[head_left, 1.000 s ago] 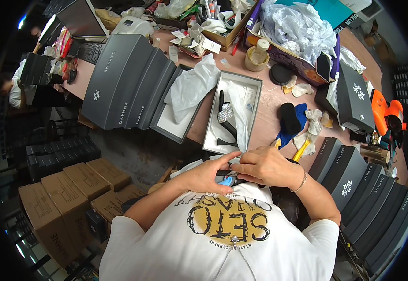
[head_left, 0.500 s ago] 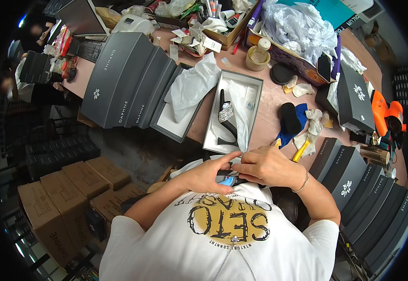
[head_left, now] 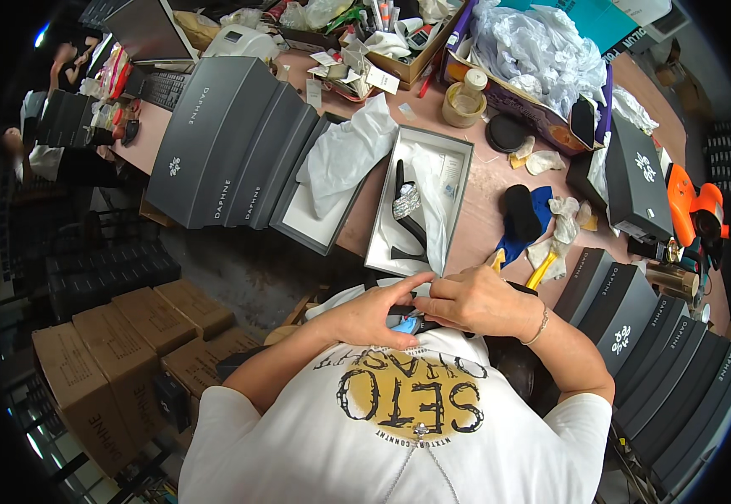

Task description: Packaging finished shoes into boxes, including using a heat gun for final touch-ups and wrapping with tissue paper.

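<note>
Close against my shirt, my left hand (head_left: 375,314) curls its thumb and fingers around a dark item with a light-blue patch (head_left: 405,324). Most of that item is hidden by the hands, so its kind does not show. My right hand (head_left: 481,301) is closed, its fingertips pressed together over the item's right side; what they pinch is too small to name. Just beyond the hands, an open grey shoebox (head_left: 463,181) holds a black heeled sandal (head_left: 400,178) with a glittering strap, beside white tissue paper (head_left: 435,202).
Dark shoeboxes (head_left: 214,143) stand in a row at left, with more shoeboxes (head_left: 634,336) at right. A yellow-handled brush (head_left: 541,270), a glue jar (head_left: 464,101) and a carton of crumpled plastic (head_left: 533,59) are on the table. Brown cartons (head_left: 101,370) are stacked on the floor at left.
My right hand's fingertips have shifted slightly over the held item, beside the blue patch. My left hand stays in place. At the far left, a person's arms have moved.
</note>
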Motion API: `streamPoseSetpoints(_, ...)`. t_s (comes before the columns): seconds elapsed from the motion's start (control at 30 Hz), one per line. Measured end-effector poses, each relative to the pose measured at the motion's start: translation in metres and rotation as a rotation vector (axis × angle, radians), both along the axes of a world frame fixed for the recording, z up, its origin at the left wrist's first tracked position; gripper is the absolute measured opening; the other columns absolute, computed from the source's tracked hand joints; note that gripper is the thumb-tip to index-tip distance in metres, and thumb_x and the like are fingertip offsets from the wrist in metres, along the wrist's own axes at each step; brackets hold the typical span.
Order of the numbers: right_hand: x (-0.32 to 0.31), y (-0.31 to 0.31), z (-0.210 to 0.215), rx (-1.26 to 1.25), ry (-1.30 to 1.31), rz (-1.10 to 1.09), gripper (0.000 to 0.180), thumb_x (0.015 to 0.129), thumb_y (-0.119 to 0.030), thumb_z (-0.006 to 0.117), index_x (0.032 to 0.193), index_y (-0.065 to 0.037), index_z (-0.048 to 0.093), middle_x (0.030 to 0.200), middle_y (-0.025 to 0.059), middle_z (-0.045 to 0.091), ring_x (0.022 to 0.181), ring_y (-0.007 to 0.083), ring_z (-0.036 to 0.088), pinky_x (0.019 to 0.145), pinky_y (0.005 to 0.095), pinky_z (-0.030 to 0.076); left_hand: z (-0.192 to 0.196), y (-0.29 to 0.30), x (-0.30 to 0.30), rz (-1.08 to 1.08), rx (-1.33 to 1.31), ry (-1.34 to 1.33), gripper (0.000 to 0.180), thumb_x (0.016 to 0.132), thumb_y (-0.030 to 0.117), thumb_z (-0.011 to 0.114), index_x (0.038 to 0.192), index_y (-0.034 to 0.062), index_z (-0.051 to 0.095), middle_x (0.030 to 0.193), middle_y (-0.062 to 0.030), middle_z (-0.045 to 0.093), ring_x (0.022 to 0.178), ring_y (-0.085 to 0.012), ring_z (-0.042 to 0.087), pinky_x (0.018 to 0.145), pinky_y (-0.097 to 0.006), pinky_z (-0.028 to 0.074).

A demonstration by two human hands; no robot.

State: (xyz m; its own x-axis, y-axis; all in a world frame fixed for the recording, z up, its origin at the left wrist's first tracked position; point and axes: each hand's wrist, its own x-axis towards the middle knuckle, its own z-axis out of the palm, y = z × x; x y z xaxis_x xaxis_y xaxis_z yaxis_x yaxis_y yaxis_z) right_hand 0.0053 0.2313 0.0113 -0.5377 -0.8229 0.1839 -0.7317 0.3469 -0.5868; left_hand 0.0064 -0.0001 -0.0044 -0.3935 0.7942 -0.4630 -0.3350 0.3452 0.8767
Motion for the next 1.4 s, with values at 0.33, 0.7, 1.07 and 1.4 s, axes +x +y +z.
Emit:
streamPoseSetpoints(0.33, -0.001, 0.002, 0.0, -0.006, -0.054, 0.0, 0.031, 0.073, -0.018, 0.067, 0.101, -0.007, 0.067, 0.078, 0.0045, 0.056, 0.063, 0.0202, 0.063, 0.053, 0.0318, 0.05, 0.004, 0.0, -0.003, -0.031, -0.025, -0.014, 0.099, 0.071, 0.013, 0.076, 0.149, 0.0023, 0.016, 0.118, -0.0189, 0.06, 0.115, -0.0216, 0.056, 0.104, -0.034, 0.036)
streamPoseSetpoints(0.7, -0.004, -0.002, 0.013, 0.079, 0.015, 0.027, 0.024, 0.073, -0.016, 0.062, 0.096, -0.007, 0.066, 0.08, 0.004, 0.058, 0.066, 0.0202, 0.064, 0.054, 0.0314, 0.051, 0.001, 0.001, -0.002, -0.019, -0.012, 0.012, 0.1, 0.071, 0.014, 0.076, 0.149, 0.0016, 0.016, 0.121, -0.0205, 0.059, 0.116, -0.0227, 0.056, 0.103, -0.033, 0.038)
streamPoseSetpoints(1.07, -0.002, -0.002, 0.008, 0.148, 0.065, 0.074, 0.026, 0.077, -0.016, 0.058, 0.101, -0.008, 0.064, 0.079, 0.0027, 0.056, 0.061, 0.0188, 0.063, 0.05, 0.0307, 0.05, 0.003, 0.001, -0.003, -0.021, -0.026, 0.018, 0.099, 0.07, 0.013, 0.076, 0.149, 0.003, 0.018, 0.117, -0.02, 0.06, 0.114, -0.0233, 0.057, 0.103, -0.034, 0.038)
streamPoseSetpoints(1.4, 0.0, 0.001, -0.007, -0.042, -0.094, -0.007, 0.027, 0.078, -0.019, 0.067, 0.102, -0.006, 0.066, 0.077, 0.0035, 0.055, 0.059, 0.0196, 0.061, 0.048, 0.0324, 0.047, 0.001, -0.001, -0.003, 0.0, -0.032, 0.018, 0.098, 0.07, 0.014, 0.076, 0.149, 0.0036, 0.019, 0.117, -0.0203, 0.06, 0.113, -0.0224, 0.057, 0.101, -0.033, 0.039)
